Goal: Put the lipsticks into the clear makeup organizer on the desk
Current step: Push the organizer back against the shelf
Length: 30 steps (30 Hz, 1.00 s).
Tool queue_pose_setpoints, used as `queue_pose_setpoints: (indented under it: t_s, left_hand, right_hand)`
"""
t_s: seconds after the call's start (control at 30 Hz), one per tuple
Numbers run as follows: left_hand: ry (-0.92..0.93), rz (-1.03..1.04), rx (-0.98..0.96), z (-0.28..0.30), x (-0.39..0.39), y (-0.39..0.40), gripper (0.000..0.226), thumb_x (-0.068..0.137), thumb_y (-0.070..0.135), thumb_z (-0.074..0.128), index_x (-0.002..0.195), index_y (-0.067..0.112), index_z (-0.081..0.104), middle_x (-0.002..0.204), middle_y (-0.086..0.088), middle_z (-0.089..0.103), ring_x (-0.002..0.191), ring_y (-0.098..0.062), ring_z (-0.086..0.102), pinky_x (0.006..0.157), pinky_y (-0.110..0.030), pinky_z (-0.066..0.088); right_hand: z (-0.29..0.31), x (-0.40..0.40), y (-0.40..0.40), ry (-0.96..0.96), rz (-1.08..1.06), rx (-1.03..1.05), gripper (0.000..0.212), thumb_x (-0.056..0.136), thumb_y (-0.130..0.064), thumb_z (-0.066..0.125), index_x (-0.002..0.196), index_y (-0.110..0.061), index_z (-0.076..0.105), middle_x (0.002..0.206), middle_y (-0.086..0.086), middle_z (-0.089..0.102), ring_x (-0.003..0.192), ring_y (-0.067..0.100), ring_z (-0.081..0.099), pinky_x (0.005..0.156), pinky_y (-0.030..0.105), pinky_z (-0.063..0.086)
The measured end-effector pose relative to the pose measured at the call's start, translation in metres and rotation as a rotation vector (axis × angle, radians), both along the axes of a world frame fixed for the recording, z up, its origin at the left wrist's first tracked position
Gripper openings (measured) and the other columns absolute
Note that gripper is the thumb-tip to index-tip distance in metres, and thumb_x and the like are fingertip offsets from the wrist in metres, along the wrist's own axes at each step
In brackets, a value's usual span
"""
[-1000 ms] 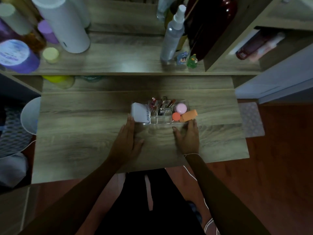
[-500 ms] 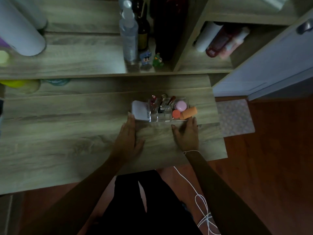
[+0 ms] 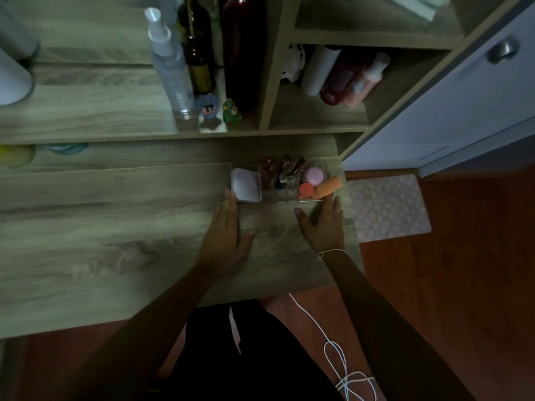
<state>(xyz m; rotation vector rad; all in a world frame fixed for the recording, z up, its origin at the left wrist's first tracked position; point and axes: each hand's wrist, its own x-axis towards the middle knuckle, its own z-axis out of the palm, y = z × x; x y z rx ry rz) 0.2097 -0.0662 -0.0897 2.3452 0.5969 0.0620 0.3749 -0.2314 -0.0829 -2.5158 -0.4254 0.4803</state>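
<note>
Lipsticks (image 3: pixel 282 172) stand inside the clear makeup organizer (image 3: pixel 289 195), flanked by left hand (image 3: pixel 225 235) and right hand (image 3: pixel 324 227), fingers spread flat on the table (image 3: pixel 115 227).

My left hand (image 3: pixel 224 230) lies flat on the counter (image 3: pixel 101 227), fingers spread, and its fingertips touch the near left corner of the clear organizer (image 3: pixel 289 195). My right hand (image 3: pixel 322 227) lies flat too, with its fingertips at the near right corner. Neither hand holds anything. Inside the organizer a few lipsticks (image 3: pixel 285 169) stand up in the middle slots. A white box (image 3: pixel 246 188) sits at the left end. On the right are a pink round thing (image 3: pixel 312 175), a small red-orange round thing (image 3: pixel 306 190) and an orange tube (image 3: pixel 328 187) lying on its side. A thin white string (image 3: pixel 330 251) goes around my right wrist. On the shelf behind stands a clear spray bottle (image 3: pixel 170 65).
</note>
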Motion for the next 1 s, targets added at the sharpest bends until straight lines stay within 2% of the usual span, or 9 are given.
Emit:
queue_pose_setpoints:
  t_s: [0.13,0.43,0.6,0.73,0.87,1.0]
  left_hand:
    - [0.025,0.027,0.016,0.000,0.008,-0.005,0.089,0.090,0.044,0.054,0.148,0.011,-0.005,0.158,-0.015,0.006,0.143,-0.022,0.008,0.116,-0.048,0.020]
    - [0.022,0.036,0.036,0.000,0.015,-0.006,0.089,0.091,0.047,0.049,0.148,0.016,-0.011,0.158,-0.013,0.003,0.144,-0.022,0.006,0.117,-0.046,0.015]
    - [0.008,0.060,0.012,-0.002,0.017,-0.004,0.094,0.089,0.047,0.054,0.146,0.022,-0.016,0.158,-0.009,0.003,0.139,-0.012,0.004,0.115,-0.047,0.019]
    - [-0.006,0.033,0.023,-0.005,0.017,-0.002,0.094,0.089,0.049,0.051,0.146,0.023,-0.019,0.154,0.002,-0.007,0.140,-0.011,0.001,0.115,-0.045,0.015]
    - [0.010,0.029,0.046,-0.007,0.015,-0.003,0.091,0.091,0.049,0.050,0.147,0.018,-0.016,0.154,-0.001,-0.008,0.141,-0.012,0.000,0.115,-0.039,0.009]
    - [0.016,0.094,0.020,-0.006,0.006,-0.013,0.088,0.092,0.042,0.053,0.148,0.009,-0.007,0.158,-0.011,0.001,0.141,-0.014,0.001,0.116,-0.036,0.006]
  right_hand:
    - [-0.002,0.012,0.000,0.014,-0.010,0.002,0.088,0.085,-0.050,0.063,0.149,-0.014,0.015,0.158,0.020,0.021,0.147,0.041,0.010,0.119,0.059,0.016]
    - [-0.004,0.023,0.000,0.019,0.028,0.010,0.086,0.087,-0.048,0.062,0.149,-0.012,0.014,0.159,0.019,0.020,0.148,0.039,0.011,0.120,0.057,0.014]
    - [-0.003,0.025,0.001,0.015,0.052,0.013,0.084,0.086,-0.047,0.063,0.147,-0.010,0.018,0.155,0.018,0.029,0.144,0.040,0.024,0.117,0.059,0.021]
    - [-0.005,0.027,0.000,0.009,0.056,0.016,0.081,0.086,-0.047,0.062,0.145,-0.010,0.021,0.151,0.018,0.035,0.141,0.040,0.028,0.116,0.060,0.023]
    - [-0.006,0.024,0.001,0.011,0.030,0.053,0.081,0.086,-0.048,0.062,0.146,-0.013,0.019,0.151,0.016,0.036,0.140,0.038,0.030,0.115,0.059,0.025]
    - [-0.005,0.005,-0.001,-0.003,-0.035,0.102,0.084,0.089,-0.051,0.057,0.150,-0.014,0.012,0.155,0.016,0.030,0.143,0.035,0.027,0.116,0.058,0.027]
